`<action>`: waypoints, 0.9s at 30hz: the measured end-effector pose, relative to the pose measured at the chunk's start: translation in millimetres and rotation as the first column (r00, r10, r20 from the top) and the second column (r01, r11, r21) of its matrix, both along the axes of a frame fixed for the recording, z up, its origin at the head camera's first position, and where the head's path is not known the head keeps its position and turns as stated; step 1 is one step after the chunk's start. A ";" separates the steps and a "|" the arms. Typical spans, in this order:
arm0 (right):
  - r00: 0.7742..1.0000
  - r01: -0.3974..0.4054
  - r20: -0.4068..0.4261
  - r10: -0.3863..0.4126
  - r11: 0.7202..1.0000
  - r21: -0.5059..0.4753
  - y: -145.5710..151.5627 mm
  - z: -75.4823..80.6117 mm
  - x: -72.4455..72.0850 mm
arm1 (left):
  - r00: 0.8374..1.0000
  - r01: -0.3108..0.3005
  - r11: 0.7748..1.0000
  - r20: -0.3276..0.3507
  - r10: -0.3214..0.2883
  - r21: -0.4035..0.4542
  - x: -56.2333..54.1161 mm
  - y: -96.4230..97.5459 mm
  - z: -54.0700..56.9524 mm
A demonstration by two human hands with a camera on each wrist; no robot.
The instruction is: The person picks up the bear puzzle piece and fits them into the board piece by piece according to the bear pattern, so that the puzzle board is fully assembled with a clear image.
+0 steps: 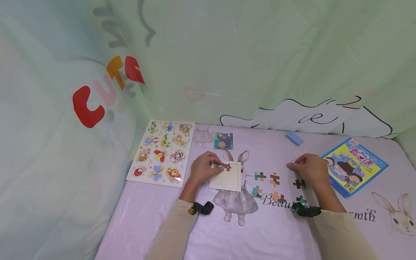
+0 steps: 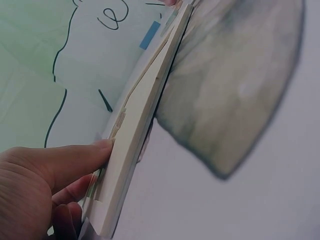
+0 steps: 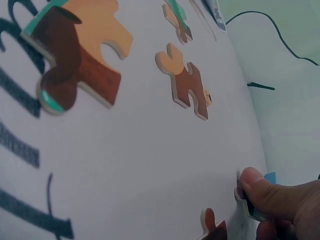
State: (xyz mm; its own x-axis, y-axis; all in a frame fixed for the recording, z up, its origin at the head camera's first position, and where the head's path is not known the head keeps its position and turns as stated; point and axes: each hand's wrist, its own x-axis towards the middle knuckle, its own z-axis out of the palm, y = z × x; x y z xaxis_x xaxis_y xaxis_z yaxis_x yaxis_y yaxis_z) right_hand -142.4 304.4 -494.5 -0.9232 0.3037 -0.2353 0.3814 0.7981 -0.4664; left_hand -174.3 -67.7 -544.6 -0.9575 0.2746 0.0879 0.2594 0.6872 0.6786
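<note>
My left hand (image 1: 204,168) grips the upper left edge of a pale wooden puzzle tray (image 1: 224,181), its thumb (image 2: 92,154) lying over the rim. Inside the tray's top edge lie fitted pieces with a brown bear's face (image 1: 226,167), partly hidden by the fingers. To the right, my right hand (image 1: 310,171) pinches a puzzle piece (image 3: 248,206) between thumb and fingers, close over the table. Several loose jigsaw pieces lie between the hands and under the right hand, among them a brown and orange one (image 1: 274,179) and a green-edged one (image 1: 260,176).
Behind the tray lies a small bear picture card (image 1: 223,140). A board of insect shapes (image 1: 162,153) is at the left. A blue block (image 1: 294,138) lies at the back, and a blue and yellow box (image 1: 355,166) at the right. Fabric walls (image 1: 208,65) enclose the table.
</note>
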 end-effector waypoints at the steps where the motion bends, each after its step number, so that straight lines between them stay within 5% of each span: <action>1: 1.000 -0.002 -0.004 0.002 1.000 -0.001 0.0 0.1 0.0 | 1.000 -0.001 1.000 0.001 0.001 -0.001 0.1 0.1 0.5; 15: 0.999 -0.029 -0.021 0.028 0.999 -0.027 -6.4 5.2 -2.2 | 1.000 -0.008 1.000 0.026 0.007 0.010 1.5 0.9 1.0; 27: 0.970 -0.170 -0.186 0.159 0.984 -0.047 -42.5 20.4 -2.5 | 1.000 -0.005 1.000 0.019 0.005 0.006 0.2 0.8 -0.5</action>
State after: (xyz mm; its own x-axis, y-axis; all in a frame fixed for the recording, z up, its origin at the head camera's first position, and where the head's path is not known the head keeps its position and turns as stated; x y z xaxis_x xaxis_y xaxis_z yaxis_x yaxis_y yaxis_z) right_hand -145.0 261.9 -474.1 -0.9882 0.1344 -0.0738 0.1525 0.8101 -0.5661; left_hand -174.1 -66.9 -545.1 -0.9604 0.2694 0.0711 0.2429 0.6843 0.6876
